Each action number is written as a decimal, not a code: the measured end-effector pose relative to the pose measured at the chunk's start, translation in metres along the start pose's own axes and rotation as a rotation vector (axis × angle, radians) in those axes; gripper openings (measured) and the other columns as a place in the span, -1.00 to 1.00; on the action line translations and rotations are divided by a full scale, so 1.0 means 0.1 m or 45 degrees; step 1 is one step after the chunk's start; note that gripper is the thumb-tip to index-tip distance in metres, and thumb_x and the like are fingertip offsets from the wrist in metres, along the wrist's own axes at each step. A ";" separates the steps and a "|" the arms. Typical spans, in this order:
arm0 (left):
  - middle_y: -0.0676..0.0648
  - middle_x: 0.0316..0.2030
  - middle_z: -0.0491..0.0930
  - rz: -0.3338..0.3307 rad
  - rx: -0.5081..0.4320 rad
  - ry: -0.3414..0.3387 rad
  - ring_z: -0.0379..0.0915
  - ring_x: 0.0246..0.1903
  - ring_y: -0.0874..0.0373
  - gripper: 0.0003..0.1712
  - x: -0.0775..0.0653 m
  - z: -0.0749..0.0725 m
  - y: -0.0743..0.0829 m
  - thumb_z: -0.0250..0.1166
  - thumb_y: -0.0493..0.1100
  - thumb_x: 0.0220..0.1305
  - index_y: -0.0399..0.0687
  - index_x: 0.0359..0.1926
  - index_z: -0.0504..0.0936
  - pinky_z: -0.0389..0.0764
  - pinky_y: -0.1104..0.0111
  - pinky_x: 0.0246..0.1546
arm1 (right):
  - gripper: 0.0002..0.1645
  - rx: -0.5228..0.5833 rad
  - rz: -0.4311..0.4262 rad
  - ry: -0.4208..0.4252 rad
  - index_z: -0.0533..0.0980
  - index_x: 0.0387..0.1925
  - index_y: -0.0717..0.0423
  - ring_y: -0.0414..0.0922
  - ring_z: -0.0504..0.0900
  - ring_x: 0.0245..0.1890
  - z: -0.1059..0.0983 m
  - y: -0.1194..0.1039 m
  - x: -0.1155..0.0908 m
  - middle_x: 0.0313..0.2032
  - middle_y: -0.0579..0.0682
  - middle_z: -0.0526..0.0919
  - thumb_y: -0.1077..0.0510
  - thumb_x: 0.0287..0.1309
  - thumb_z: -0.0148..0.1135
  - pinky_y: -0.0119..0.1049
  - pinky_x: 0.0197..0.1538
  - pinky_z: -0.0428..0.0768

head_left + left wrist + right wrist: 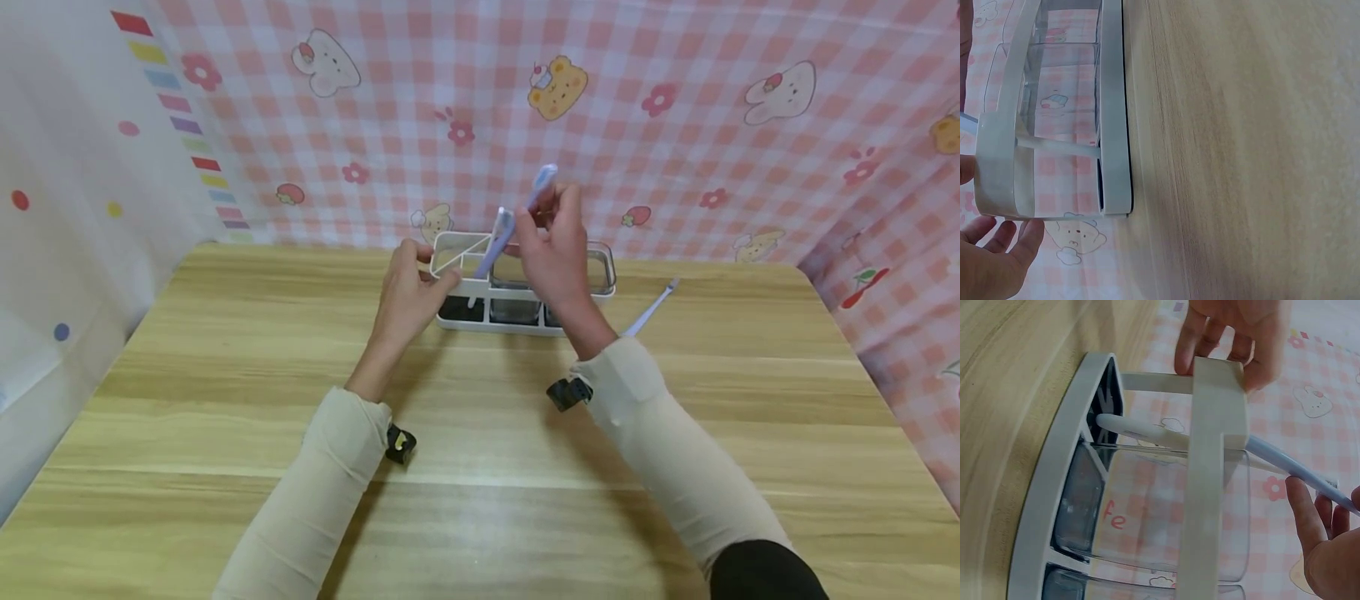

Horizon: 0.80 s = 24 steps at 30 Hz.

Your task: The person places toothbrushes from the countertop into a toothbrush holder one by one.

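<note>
A white toothbrush holder [517, 293] with an upper rack and a lower tray stands at the back of the table. My left hand [408, 292] grips the rack's left end between thumb and fingers, seen also in the left wrist view. Above the rack, my right hand [555, 250] pinches a lavender-blue toothbrush [1288, 464], bristle head up, its lower end at a rack opening beside my left thumb. A white toothbrush [1141, 431] leans in that left section, with its handle end down in the tray. Behind my right fingers, part of the rack is hidden.
Clear cups [514, 312] sit in the holder's middle and right sections. Another light-coloured toothbrush [651, 308] lies on the wooden table [480, 500], right of the holder. A pink checked cloth [465, 100] hangs close behind the table's back edge.
</note>
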<state>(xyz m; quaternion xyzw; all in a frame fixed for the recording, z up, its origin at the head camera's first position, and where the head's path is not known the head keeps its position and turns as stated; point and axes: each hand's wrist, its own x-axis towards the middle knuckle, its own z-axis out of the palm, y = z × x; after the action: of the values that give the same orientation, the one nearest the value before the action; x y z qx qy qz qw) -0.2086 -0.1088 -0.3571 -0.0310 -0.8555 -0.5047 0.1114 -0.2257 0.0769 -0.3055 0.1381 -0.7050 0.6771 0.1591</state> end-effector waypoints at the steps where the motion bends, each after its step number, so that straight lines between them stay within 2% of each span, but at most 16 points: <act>1: -0.19 0.01 0.43 0.003 0.003 0.002 0.47 -0.11 -0.01 -0.47 0.00 0.00 0.00 0.34 -0.06 0.23 -0.28 0.09 0.40 0.51 0.18 -0.10 | -0.79 -0.008 0.007 -0.003 0.20 -0.05 0.11 0.02 0.61 -0.17 0.00 0.01 0.00 -0.18 0.08 0.41 0.30 0.42 0.02 -0.14 -0.20 0.73; 11: -0.20 0.01 0.43 0.013 0.007 0.004 0.47 -0.10 -0.04 -0.45 0.00 0.01 0.00 0.35 -0.08 0.24 -0.31 0.10 0.40 0.50 0.17 -0.08 | -0.77 -0.098 0.000 -0.060 0.20 -0.02 0.14 0.02 0.62 -0.14 0.05 0.10 -0.04 -0.15 0.13 0.47 0.26 0.45 0.05 -0.14 -0.20 0.73; 16: -0.20 0.01 0.44 0.010 0.011 0.007 0.46 -0.11 -0.03 -0.46 0.00 0.01 -0.01 0.35 -0.07 0.24 -0.31 0.09 0.40 0.50 0.17 -0.09 | -0.77 -0.124 0.007 -0.090 0.20 0.00 0.15 0.04 0.60 -0.12 0.07 0.13 -0.06 -0.13 0.13 0.45 0.25 0.45 0.05 -0.04 -0.17 0.72; 24: -0.20 0.01 0.44 0.011 0.002 0.016 0.47 -0.11 -0.04 -0.47 0.01 0.01 0.00 0.36 -0.08 0.23 -0.29 0.08 0.41 0.50 0.17 -0.10 | -0.76 -0.200 0.006 -0.132 0.23 0.00 0.17 -0.02 0.56 -0.15 0.10 0.18 -0.08 -0.14 0.14 0.46 0.24 0.44 0.07 -0.16 -0.19 0.72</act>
<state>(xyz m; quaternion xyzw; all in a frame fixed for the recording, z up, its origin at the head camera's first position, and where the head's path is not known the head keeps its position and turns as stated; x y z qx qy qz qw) -0.2097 -0.1078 -0.3577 -0.0317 -0.8551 -0.5036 0.1190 -0.2263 0.0677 -0.3250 0.1584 -0.7636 0.6120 0.1310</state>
